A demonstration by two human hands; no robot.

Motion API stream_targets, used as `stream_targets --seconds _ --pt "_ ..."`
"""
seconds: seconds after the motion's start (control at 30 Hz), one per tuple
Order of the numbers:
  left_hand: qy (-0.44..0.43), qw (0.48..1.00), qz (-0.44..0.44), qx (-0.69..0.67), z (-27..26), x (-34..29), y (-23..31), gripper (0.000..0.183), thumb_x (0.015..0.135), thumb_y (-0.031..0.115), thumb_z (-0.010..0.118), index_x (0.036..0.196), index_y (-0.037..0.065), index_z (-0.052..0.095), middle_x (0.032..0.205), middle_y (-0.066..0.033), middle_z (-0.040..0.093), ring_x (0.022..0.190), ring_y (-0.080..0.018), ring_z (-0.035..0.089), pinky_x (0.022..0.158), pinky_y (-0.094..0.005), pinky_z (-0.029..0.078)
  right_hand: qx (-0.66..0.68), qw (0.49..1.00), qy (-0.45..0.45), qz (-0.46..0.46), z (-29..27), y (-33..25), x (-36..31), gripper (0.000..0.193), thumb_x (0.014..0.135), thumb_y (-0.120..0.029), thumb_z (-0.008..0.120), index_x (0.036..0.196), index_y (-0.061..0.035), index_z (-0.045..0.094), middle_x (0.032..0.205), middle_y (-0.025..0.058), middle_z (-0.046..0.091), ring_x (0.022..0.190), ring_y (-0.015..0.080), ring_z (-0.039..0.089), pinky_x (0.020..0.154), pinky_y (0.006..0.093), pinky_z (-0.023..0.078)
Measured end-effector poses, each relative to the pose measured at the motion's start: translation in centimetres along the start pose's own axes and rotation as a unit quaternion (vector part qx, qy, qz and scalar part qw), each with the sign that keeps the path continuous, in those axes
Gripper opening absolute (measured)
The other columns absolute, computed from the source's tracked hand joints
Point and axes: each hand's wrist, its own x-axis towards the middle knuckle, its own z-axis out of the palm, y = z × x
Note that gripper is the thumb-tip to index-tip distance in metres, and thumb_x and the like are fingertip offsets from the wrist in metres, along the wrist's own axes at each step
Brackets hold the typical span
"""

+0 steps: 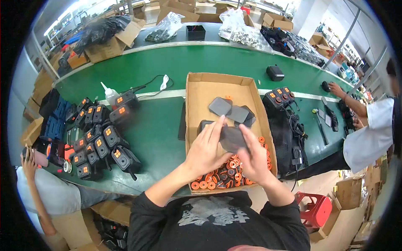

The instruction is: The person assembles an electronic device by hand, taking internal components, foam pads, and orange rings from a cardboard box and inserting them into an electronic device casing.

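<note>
A thin dark grey plate (233, 139) with rounded corners is held over an open cardboard box. My left hand (205, 146) grips its left side between fingers and thumb, and my right hand (256, 161) holds the right side. Beyond my fingers, several similar grey plates (220, 106) lie loosely overlapped on the bottom of the cardboard box (260, 102). Small orange and black round parts (215, 178) fill the box's near end, below my hands. My palms partly hide the plates and the round parts.
Black devices with orange squares (100, 146) crowd the green bench at left, near a white squeeze bottle (110, 94). Right of the box are a three-knob device (279, 98) and cables (296, 125). Co-workers sit at both sides; a red stool (314, 209) stands at lower right.
</note>
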Motion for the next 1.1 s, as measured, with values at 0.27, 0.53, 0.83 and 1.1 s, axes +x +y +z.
stream_targets --seconds 0.27,0.53,0.83,1.1 --pt "-0.153 0.987 -0.025 -0.045 0.2 -2.2 0.8 0.098 0.061 0.029 0.087 0.136 -0.006 0.035 0.130 -0.0236 0.047 0.124 -0.0377 0.046 0.103 -0.0424 0.040 0.016 0.992 -0.111 -0.063 -0.8 2.3 -2.2 0.095 0.073 -0.036 0.079 0.148 -0.0046 0.029 0.149 0.0175 0.037 0.134 0.0362 0.035 0.111 0.0474 0.026" --pt "-0.075 0.985 -0.082 0.135 -2.4 0.9 -4.8 0.095 0.061 0.018 0.086 0.140 0.001 0.036 0.147 -0.0213 0.033 0.135 -0.0380 0.034 0.110 -0.0445 0.033 0.121 0.989 0.088 0.012 -0.1 4.4 -3.9 0.098 0.057 -0.021 0.093 0.136 -0.0007 0.040 0.130 0.0149 0.053 0.114 0.0252 0.055 0.098 0.0385 0.045" --pt "-0.106 0.959 -0.220 -0.146 -1.1 0.6 -6.3 0.059 0.080 0.020 0.076 0.126 -0.003 0.047 0.115 -0.0147 0.060 0.106 -0.0224 0.061 0.093 -0.0340 0.048 -0.217 0.971 0.057 -0.087 -0.5 2.2 -2.3 0.069 0.062 -0.023 0.087 0.122 -0.0038 0.059 0.130 0.0161 0.054 0.117 0.0337 0.054 0.097 0.0420 0.047" --pt "0.039 0.706 -0.336 -0.623 0.8 -5.5 -2.0 0.057 0.095 0.047 0.053 0.129 0.002 0.045 0.123 -0.0108 0.056 0.113 -0.0186 0.056 0.096 -0.0346 0.049 -0.240 0.948 -0.019 -0.209 0.6 0.3 -1.7 0.059 0.068 -0.032 0.080 0.120 -0.0098 0.063 0.128 0.0165 0.055 0.110 0.0334 0.057 0.092 0.0417 0.049"
